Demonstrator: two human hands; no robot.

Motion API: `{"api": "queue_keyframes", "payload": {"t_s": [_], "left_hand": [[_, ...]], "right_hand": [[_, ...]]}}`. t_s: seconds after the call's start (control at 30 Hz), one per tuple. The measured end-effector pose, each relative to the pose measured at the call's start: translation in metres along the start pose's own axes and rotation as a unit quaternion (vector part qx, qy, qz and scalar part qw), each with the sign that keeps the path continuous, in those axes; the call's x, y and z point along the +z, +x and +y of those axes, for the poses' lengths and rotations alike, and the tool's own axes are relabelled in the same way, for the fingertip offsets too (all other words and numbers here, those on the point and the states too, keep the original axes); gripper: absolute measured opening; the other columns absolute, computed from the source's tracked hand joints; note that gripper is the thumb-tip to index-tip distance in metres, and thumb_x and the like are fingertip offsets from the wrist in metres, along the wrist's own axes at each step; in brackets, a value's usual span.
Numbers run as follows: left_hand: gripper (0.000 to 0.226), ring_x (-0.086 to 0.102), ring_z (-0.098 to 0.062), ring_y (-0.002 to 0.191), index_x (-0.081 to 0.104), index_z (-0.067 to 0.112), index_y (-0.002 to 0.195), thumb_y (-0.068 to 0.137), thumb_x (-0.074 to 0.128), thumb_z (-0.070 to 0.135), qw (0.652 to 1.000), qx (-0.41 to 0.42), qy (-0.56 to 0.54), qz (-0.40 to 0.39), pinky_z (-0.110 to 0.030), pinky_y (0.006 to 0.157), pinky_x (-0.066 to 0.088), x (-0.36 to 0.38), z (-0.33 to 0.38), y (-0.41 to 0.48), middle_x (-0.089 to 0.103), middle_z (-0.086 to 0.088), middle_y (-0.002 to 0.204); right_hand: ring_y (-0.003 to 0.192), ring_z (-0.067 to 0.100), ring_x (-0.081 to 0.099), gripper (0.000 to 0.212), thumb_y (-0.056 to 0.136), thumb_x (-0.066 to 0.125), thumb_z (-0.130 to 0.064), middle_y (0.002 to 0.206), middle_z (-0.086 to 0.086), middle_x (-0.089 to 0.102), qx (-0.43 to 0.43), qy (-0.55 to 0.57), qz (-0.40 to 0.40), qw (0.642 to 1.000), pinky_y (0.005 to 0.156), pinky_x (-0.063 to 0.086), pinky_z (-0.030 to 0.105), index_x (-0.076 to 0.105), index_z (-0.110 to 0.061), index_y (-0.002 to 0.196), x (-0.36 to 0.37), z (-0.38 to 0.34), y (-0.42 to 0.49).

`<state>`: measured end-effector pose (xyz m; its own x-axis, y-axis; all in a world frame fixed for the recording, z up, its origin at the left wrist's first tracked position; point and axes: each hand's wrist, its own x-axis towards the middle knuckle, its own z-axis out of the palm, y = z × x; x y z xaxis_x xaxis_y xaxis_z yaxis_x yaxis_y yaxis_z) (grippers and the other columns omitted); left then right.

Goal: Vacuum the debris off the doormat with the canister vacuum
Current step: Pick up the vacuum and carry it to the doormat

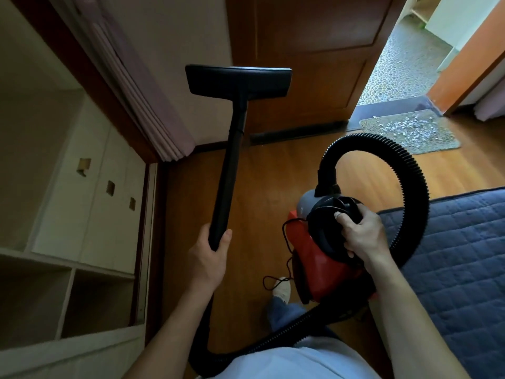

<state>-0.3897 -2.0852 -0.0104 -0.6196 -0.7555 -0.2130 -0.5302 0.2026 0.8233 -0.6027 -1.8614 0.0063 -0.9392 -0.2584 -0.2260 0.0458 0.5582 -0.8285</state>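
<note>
So basically nothing had been cleaned at this point. The grey rectangular doormat (pixel 410 132) sat by the open doorway, at the foot of the brown wooden door (pixel 314 64), and it was covered in pale shredded debris (pixel 412 127), loads of it, thickest in the middle and along the far edge.

The left hand (pixel 210 255) was wrapped around the lower end of the long black plastic wand (pixel 226 181), holding it up so that the wide black floor nozzle (pixel 237 80) was in the air in front of the wall, well apart from the mat and not touching anything. The right hand (pixel 360 233) was grasping the round black top of the red and grey canister vacuum (pixel 314 255), fingers curled over the rim. It looked carried rather than parked on the brown wooden floor (pixel 273 181), but I couldn't say for sure. The ribbed black hose (pixel 410 170) looped up from the canister in a big arc beside the blue quilted bed (pixel 451 255), and a thin dark cord (pixel 287 242) hung by the body.

I'd call this the fetch-and-carry stage. Left to do: get the whole thing over to the mat, set the canister down, lower the nozzle and work through the litter. Whether it was plugged in or running, I couldn't tell.
</note>
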Motion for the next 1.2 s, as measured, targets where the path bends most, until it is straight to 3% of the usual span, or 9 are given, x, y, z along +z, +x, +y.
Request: {"api": "queue_keyframes", "payload": {"t_s": [0.1, 0.23, 0.4, 0.63, 0.8, 1.03, 1.2], "left_hand": [[0.03, 0.061, -0.019, 0.06, 0.058, 0.024, 0.118, 0.1, 0.054, 0.047, 1.0, 0.003, 0.005, 0.006, -0.031, 0.049, 0.049, 0.015, 0.032, 0.051, 0.062, -0.004, 0.078], [0.026, 0.063, -0.02, 0.059, 0.056, 0.029, 0.116, 0.1, 0.053, 0.049, 1.0, 0.015, 0.019, 0.003, -0.035, 0.049, 0.054, 0.031, 0.071, 0.107, 0.063, -0.004, 0.076], [0.038, 0.063, -0.02, 0.059, 0.057, 0.029, 0.114, 0.093, 0.05, 0.06, 0.998, 0.043, 0.035, -0.003, -0.038, 0.051, 0.055, 0.05, 0.107, 0.168, 0.063, -0.002, 0.074], [0.036, 0.067, -0.017, 0.067, 0.056, 0.029, 0.118, 0.096, 0.053, 0.057, 0.995, 0.062, 0.066, -0.051, -0.03, 0.051, 0.052, 0.093, 0.138, 0.265, 0.065, 0.001, 0.08], [0.033, 0.066, -0.014, 0.067, 0.055, 0.028, 0.12, 0.098, 0.054, 0.053, 0.987, 0.097, 0.056, -0.116, -0.022, 0.052, 0.048, 0.127, 0.183, 0.356, 0.064, 0.001, 0.079], [0.026, 0.061, -0.011, 0.052, 0.054, 0.032, 0.117, 0.098, 0.056, 0.05, 0.966, 0.148, 0.037, -0.207, -0.025, 0.046, 0.048, 0.164, 0.261, 0.488, 0.061, 0.001, 0.068], [0.025, 0.056, -0.007, 0.048, 0.055, 0.034, 0.117, 0.097, 0.059, 0.048, 0.948, 0.17, 0.037, -0.265, -0.025, 0.047, 0.047, 0.197, 0.293, 0.541, 0.059, 0.003, 0.065]], "right_hand": [[0.045, 0.026, 0.057, 0.027, 0.086, 0.062, -0.043, 0.073, 0.004, 0.064, 0.006, -0.007, 0.002, 1.0, 0.045, 0.047, 0.03, 0.065, -0.029, 0.109, -0.002, -0.018, 0.057], [0.063, 0.027, 0.06, 0.035, 0.079, 0.059, -0.052, 0.082, 0.002, 0.067, 0.002, -0.013, 0.01, 1.0, 0.055, 0.057, 0.042, 0.062, -0.04, 0.111, -0.007, -0.038, 0.12], [0.056, 0.03, 0.061, 0.019, 0.094, 0.064, -0.028, 0.088, 0.008, 0.069, 0.002, -0.005, 0.032, 0.999, 0.032, 0.042, 0.025, 0.065, -0.029, 0.113, -0.01, -0.061, 0.181], [0.047, 0.027, 0.057, 0.005, 0.093, 0.065, -0.028, 0.07, 0.004, 0.063, 0.046, 0.017, 0.044, 0.998, 0.046, 0.048, 0.033, 0.065, -0.027, 0.098, -0.001, -0.064, 0.263], [0.049, 0.027, 0.059, 0.002, 0.092, 0.065, -0.029, 0.068, 0.002, 0.062, 0.093, 0.012, 0.074, 0.993, 0.044, 0.047, 0.032, 0.064, -0.028, 0.093, -0.001, -0.081, 0.33], [0.041, 0.025, 0.053, 0.011, 0.093, 0.065, -0.033, 0.059, 0.001, 0.058, 0.139, 0.034, 0.188, 0.972, 0.048, 0.051, 0.04, 0.063, -0.024, 0.088, -0.017, -0.113, 0.419], [0.033, 0.026, 0.045, 0.012, 0.093, 0.062, -0.031, 0.051, 0.0, 0.051, 0.175, 0.085, 0.255, 0.947, 0.044, 0.044, 0.034, 0.061, -0.019, 0.093, -0.036, -0.128, 0.457]]}}
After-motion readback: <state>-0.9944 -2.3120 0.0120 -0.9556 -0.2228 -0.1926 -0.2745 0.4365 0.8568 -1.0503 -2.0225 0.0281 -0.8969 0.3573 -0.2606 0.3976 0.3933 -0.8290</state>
